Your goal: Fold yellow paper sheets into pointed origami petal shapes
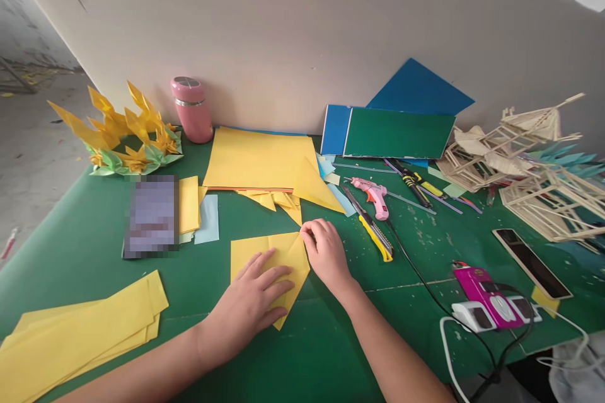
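A yellow sheet of paper, partly folded with creases and slanted edges, lies on the green table in front of me. My left hand rests flat on it with the fingers spread. At the sheet's upper right corner, my right hand pinches the paper's edge between thumb and fingers. Just beyond, a stack of yellow paper lies against the wall, with a folded yellow piece on its right corner and cut scraps under its front edge.
Long yellow strips lie at the left. A paper crown, a pink flask and a dark tablet-like object stand or lie farther back. On the right are a utility knife, pink glue gun, power strip, phone and stick model.
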Demonstrator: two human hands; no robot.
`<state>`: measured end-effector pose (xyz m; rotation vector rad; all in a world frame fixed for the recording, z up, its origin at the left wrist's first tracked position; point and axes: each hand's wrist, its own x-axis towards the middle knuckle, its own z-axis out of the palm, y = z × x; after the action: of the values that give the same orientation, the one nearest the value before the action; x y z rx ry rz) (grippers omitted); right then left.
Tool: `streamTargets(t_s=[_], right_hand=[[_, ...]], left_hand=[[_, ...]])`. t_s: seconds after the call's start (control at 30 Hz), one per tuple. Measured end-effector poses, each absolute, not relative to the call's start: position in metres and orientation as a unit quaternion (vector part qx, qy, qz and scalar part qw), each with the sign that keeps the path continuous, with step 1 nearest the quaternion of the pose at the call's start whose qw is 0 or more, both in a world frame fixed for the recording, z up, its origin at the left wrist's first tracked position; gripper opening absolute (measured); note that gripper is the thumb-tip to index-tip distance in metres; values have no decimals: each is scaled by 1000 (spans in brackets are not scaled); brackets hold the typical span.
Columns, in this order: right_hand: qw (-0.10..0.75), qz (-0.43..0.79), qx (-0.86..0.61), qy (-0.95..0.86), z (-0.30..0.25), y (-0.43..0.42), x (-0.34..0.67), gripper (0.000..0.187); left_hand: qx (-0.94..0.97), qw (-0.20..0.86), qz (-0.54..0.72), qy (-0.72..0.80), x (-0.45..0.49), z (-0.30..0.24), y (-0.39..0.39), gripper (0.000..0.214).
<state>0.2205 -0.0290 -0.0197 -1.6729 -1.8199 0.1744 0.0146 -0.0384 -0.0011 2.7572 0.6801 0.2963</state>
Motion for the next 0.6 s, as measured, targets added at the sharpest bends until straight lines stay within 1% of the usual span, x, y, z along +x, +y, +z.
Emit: streamTargets(t_s=[0.17, 0.37, 0.6], right_hand=[[329, 67, -641, -690, -18, -30, 221, 6], [342, 94, -633, -689, -18, -25, 217, 20], [411, 169, -593, -671, -7, -35, 209, 17]], left_hand=[[952, 146, 101, 247, 14, -3, -39, 34], [950, 131, 117, 258, 13, -4, -40, 31], [944, 124, 140, 273, 13, -1, -40, 30]])
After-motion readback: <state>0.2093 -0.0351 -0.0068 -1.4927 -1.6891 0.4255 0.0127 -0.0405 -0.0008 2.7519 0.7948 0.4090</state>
